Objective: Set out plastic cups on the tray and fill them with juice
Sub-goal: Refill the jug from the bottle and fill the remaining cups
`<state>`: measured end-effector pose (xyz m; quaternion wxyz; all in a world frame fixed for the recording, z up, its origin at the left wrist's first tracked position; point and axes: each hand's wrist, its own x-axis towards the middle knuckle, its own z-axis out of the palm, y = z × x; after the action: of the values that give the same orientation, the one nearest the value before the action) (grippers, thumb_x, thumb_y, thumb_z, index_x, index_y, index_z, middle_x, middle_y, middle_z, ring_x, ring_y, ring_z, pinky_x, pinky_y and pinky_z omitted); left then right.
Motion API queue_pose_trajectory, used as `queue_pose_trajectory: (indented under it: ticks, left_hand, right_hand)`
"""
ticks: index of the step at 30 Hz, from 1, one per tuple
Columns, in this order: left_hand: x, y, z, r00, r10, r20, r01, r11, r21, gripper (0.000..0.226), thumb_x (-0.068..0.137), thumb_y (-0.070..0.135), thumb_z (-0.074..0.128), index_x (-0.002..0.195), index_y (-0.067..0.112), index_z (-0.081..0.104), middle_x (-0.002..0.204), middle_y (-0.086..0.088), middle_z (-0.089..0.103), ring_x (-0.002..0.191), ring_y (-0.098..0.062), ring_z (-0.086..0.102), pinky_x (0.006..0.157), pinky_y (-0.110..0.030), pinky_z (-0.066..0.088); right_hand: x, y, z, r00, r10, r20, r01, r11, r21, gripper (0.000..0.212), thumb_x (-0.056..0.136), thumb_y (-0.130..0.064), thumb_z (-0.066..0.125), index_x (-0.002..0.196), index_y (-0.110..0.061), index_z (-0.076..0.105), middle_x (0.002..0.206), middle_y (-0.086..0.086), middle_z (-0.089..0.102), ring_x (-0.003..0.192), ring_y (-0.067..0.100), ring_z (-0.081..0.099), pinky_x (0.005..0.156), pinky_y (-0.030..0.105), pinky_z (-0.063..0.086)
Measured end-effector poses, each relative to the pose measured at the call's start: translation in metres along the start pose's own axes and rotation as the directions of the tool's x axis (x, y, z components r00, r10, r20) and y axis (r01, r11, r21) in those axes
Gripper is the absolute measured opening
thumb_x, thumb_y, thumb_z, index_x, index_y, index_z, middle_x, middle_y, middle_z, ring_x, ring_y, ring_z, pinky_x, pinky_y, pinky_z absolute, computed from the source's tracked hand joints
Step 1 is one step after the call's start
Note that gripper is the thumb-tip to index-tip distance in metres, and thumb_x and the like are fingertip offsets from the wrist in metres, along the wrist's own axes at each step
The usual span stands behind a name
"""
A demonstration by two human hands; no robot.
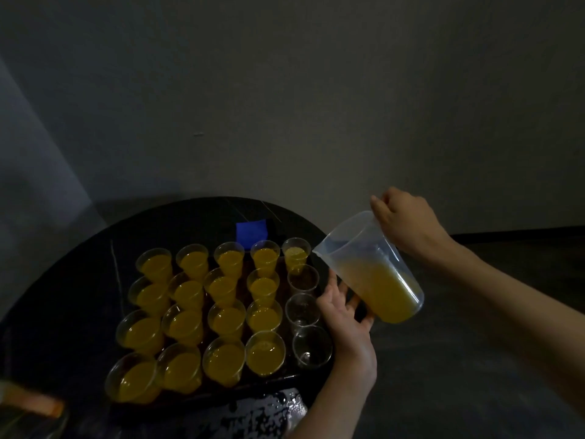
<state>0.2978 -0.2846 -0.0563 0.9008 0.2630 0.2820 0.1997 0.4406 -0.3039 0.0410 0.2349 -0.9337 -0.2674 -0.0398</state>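
Observation:
A dark tray (281,378) on a round black table holds rows of clear plastic cups. Most are full of orange juice (264,353). In the right-hand column the far cup (296,253) holds juice, and the three cups nearer me (303,278) (302,308) (311,345) are empty. My right hand (408,223) grips the handle of a clear plastic jug (373,267). The jug is about half full of juice and tilted, with its spout pointing left above the right column. My left hand (343,312) lies by the tray's right edge, its fingers spread under the jug's base.
A blue square object (251,232) lies on the table (79,264) behind the tray. A bottle with an orange cap (34,407) is at the bottom left. A black-and-white patterned surface (262,413) sits at the table's near edge. A grey wall stands close behind.

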Motion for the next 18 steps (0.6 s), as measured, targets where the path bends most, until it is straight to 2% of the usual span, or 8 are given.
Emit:
queue_pose_trajectory:
  ticks: [4,8,12,18]
  left_hand:
    - [-0.003,-0.002,-0.002,1.0,-0.012,-0.011,0.011,1.0,-0.009,0.056,0.099,0.062,0.024,0.147,0.042,0.045,0.147,0.001,0.051,0.137,-0.026,0.046,0.114,-0.058,0.035]
    - [-0.004,-0.004,-0.006,0.999,-0.027,-0.032,0.026,0.999,-0.025,0.055,0.101,0.059,0.022,0.146,0.04,0.047,0.146,0.0,0.051,0.136,-0.027,0.046,0.114,-0.059,0.034]
    - [-0.007,-0.009,-0.008,0.999,-0.03,-0.029,0.03,0.999,-0.025,0.051,0.101,0.06,0.023,0.141,0.042,0.05,0.144,0.002,0.053,0.134,-0.025,0.049,0.113,-0.059,0.036]
    - [-0.005,-0.01,-0.012,0.997,-0.063,-0.037,0.063,0.998,-0.024,0.055,0.101,0.06,0.022,0.145,0.039,0.047,0.146,0.001,0.051,0.134,-0.026,0.048,0.112,-0.058,0.037]
  right_hand:
    - [-0.001,0.001,0.003,0.999,-0.015,0.032,0.015,1.0,-0.004,0.039,0.105,-0.043,0.041,0.087,-0.011,0.056,0.075,0.007,0.06,0.069,0.025,0.058,0.064,0.04,0.049]
    - [-0.003,0.002,0.007,0.998,-0.01,0.056,0.011,1.0,-0.019,0.038,0.105,-0.045,0.041,0.086,-0.014,0.054,0.074,0.006,0.059,0.065,0.02,0.057,0.056,0.032,0.042]
    - [-0.005,0.002,0.009,0.998,-0.025,0.065,0.028,0.999,-0.036,0.038,0.104,-0.046,0.041,0.084,-0.016,0.052,0.073,0.005,0.058,0.064,0.019,0.056,0.053,0.03,0.04]
    - [-0.008,-0.001,0.01,0.995,-0.006,0.1,0.011,0.999,-0.049,0.036,0.103,-0.049,0.041,0.08,-0.022,0.045,0.073,0.003,0.056,0.061,0.014,0.053,0.051,0.026,0.035]
